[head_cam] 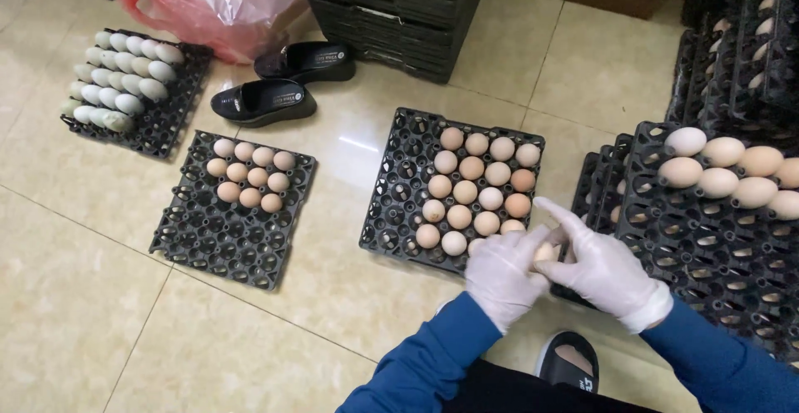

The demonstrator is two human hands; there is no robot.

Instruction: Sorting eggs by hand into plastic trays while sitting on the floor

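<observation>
Egg (545, 252) sits between both gloved hands, just at the near edge of the middle tray (399, 188). Left hand (502, 273) and right hand (601, 267) both close around it, with the right forefinger stretched out. Farther on the floor lie a second tray (208, 230), black shoes (265, 101) and a red bag (212, 1).

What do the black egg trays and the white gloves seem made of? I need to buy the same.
Black egg tray: likely moulded plastic, matt, with open lattice cells. Thin white gloves on the left hand and right hand: probably latex or similar, wrinkled and snug.
</observation>
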